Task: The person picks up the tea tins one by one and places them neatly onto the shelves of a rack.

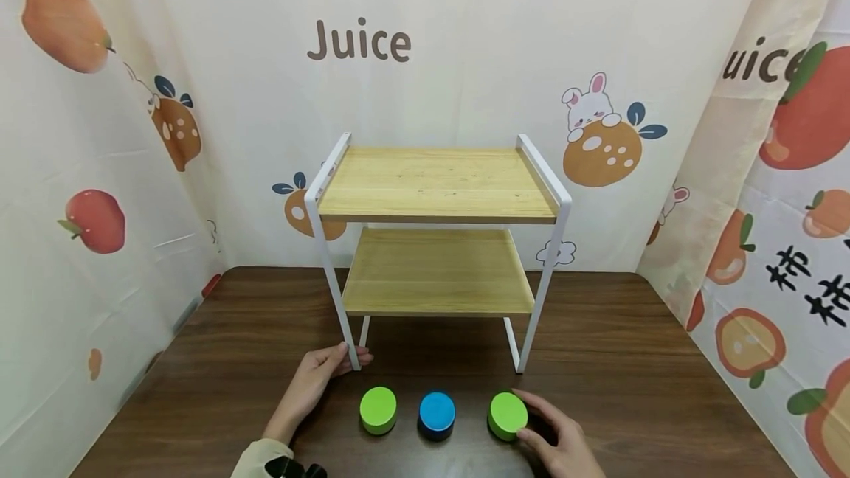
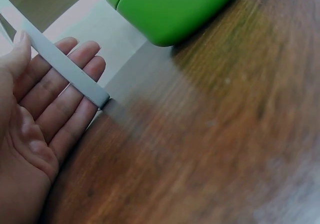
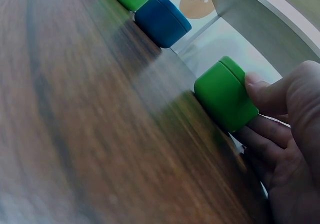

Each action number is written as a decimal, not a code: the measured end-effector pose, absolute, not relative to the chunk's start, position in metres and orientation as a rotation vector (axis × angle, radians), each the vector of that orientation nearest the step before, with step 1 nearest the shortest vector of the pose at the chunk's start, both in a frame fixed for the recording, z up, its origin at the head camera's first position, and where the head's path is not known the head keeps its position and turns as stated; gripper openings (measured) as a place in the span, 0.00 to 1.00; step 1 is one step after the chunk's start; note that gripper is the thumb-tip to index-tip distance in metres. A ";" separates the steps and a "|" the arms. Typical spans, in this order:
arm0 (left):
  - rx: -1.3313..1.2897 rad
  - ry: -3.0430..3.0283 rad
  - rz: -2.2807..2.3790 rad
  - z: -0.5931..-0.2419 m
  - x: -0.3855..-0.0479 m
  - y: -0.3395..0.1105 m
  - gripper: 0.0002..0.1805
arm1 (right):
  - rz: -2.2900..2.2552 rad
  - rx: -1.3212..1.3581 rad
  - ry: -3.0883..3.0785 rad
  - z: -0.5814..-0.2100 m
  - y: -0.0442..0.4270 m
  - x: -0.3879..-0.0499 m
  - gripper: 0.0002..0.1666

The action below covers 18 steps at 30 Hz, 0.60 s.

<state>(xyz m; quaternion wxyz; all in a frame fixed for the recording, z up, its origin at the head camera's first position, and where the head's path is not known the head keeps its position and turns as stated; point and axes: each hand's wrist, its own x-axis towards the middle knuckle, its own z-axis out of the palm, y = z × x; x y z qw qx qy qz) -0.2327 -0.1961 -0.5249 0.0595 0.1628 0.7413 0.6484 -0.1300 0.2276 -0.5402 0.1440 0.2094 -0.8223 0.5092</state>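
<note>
My left hand (image 1: 325, 367) is at the front left leg of a two-tier shelf (image 1: 438, 183) with white frame and light wood boards. In the left wrist view its thumb lies against the white leg (image 2: 65, 68), the other fingers behind it. With thumb and fingers on either side, my right hand (image 1: 558, 437) grips the right-hand green round lidded container (image 1: 508, 416), which stands on the table. Left of that container are a blue round container (image 1: 436, 416) and another green container (image 1: 378, 410), the three in a row before the shelf.
The shelf stands on a dark wood table (image 1: 617, 360), its upper board (image 1: 438, 183) and lower board (image 1: 438, 271) both bare. Behind and at both sides hangs a pale curtain (image 1: 465, 35) printed with fruit, rabbits and lettering.
</note>
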 end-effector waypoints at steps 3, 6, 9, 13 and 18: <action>0.500 2.243 1.965 -0.524 -0.233 -0.196 0.30 | 1.460 0.614 -2.368 -0.540 0.228 -0.131 0.29; 0.500 2.237 1.971 -0.524 -0.233 -0.197 0.30 | 1.464 0.618 -2.365 -0.541 0.229 -0.131 0.29; 0.511 2.233 1.973 -0.525 -0.233 -0.197 0.30 | 1.462 0.627 -2.359 -0.541 0.229 -0.131 0.30; 0.526 2.215 1.988 -0.525 -0.232 -0.197 0.28 | 1.438 0.662 -2.350 -0.542 0.230 -0.132 0.32; 0.546 2.213 1.988 -0.526 -0.230 -0.199 0.30 | 1.401 0.672 -2.340 -0.544 0.230 -0.132 0.35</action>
